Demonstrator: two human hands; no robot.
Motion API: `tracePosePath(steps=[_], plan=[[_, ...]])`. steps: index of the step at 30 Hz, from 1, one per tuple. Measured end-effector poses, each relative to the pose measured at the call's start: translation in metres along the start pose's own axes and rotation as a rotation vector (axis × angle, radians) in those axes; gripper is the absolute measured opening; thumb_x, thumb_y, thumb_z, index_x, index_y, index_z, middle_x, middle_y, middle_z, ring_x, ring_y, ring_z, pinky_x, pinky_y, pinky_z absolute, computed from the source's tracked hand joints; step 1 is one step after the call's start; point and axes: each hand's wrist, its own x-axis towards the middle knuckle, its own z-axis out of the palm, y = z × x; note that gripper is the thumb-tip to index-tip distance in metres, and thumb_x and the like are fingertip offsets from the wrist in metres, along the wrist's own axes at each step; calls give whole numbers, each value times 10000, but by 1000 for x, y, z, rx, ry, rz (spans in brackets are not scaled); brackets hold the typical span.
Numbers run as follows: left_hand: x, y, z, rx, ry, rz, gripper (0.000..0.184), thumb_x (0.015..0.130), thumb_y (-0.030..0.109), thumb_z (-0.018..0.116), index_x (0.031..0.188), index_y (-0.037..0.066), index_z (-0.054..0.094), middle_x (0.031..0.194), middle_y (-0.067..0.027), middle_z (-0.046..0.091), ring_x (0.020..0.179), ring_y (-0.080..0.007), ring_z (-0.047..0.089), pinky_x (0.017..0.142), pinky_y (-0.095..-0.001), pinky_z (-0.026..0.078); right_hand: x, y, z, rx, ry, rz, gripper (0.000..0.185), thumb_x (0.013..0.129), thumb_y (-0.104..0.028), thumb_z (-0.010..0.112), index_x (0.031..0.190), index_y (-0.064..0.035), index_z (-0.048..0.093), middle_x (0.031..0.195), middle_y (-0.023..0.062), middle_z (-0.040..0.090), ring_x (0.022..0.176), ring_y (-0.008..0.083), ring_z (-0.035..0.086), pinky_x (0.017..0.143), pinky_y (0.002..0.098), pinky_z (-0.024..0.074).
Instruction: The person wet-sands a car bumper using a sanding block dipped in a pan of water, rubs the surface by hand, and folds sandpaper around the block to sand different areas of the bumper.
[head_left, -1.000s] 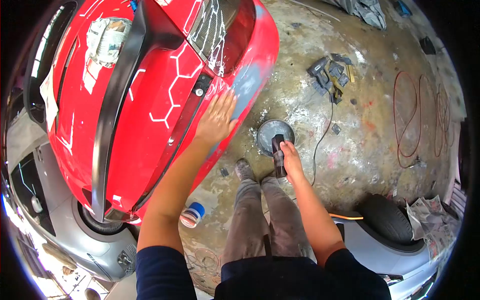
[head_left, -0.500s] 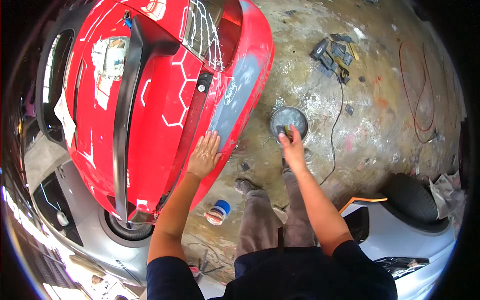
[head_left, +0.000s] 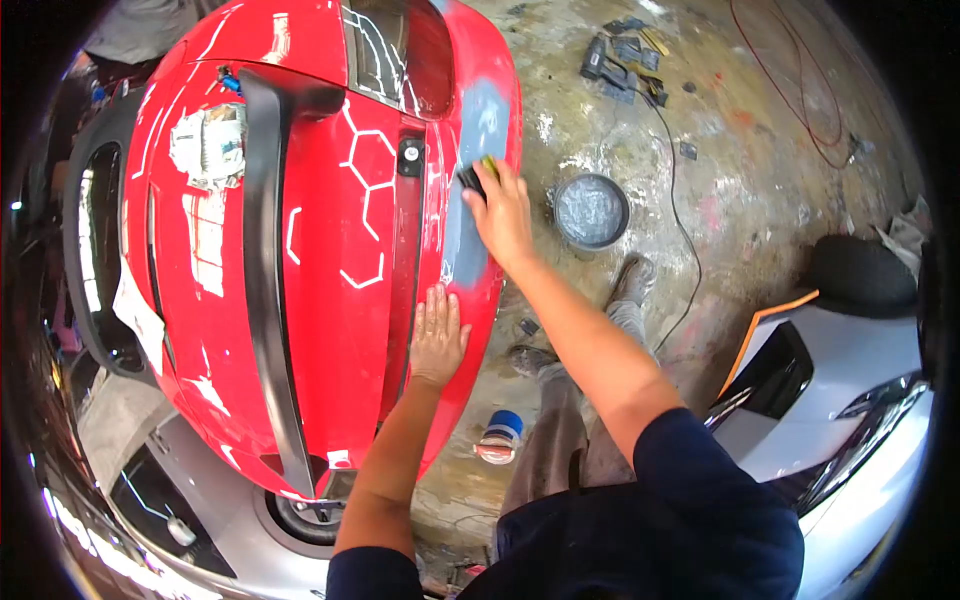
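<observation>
A red car [head_left: 225, 330] fills the left side, with a grey patch [head_left: 466, 250] along its rear bumper. My right hand [head_left: 505, 218] grips a sanding block [head_left: 470, 178], black with a yellow-green edge, against this patch. Part of the block is hidden by my fingers. Lower on the bumper, my left hand [head_left: 437, 340] lies flat on the red paint, fingers stretched out and holding nothing. To the right of the bumper, a round dark basin [head_left: 624, 228] of greyish water stands on the floor.
A black heat-gun-like tool [head_left: 594, 60] with a cable lies among dark sheets on the floor. A blue-lidded tub [head_left: 500, 437] stands near my legs. A black spoiler [head_left: 265, 270] crosses the red car. A light-coloured car part [head_left: 800, 375] sits at right, a red hose [head_left: 800, 90] beyond.
My right hand has brought the sanding block from over the basin leftward onto the grey patch. My left hand still rests on the bumper, now below the patch. The view has shifted.
</observation>
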Motion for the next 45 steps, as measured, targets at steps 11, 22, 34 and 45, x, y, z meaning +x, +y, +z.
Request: tracePosePath(steps=[11,22,34,45], plan=[[0,3,15,-172,138,-20,771,982,302,600,1548,-143,324,1676,-302,287,1595,-395,235,1315,-522,166,-136,-5,25,-168,-30,-90,509,916,-116,735,1417,-143,647,1526,163,544,1282,429,554,1068,552,453],[-1,-1,24,-119,240,32,804,945,259,642,1543,-148,291,1654,-345,291,1571,-443,276,1306,-545,198,-184,-31,26,-137,-57,-141,555,946,-94,664,1488,-72,546,1581,240,457,1338,464,522,1115,565,431],[-2,0,22,-191,253,21,768,960,264,644,1531,-131,314,1640,-358,306,1564,-443,290,1299,-544,213,-136,-21,28,-202,-15,-160,575,902,-51,671,1467,-81,569,1537,217,505,1315,453,540,1087,557,457],[-2,5,15,-175,203,2,745,977,279,621,1539,-118,339,1662,-303,316,1574,-410,286,1296,-542,219,5,9,23,-288,-1,-105,484,979,-112,646,1456,-68,578,1514,235,535,1280,460,565,1079,521,473]])
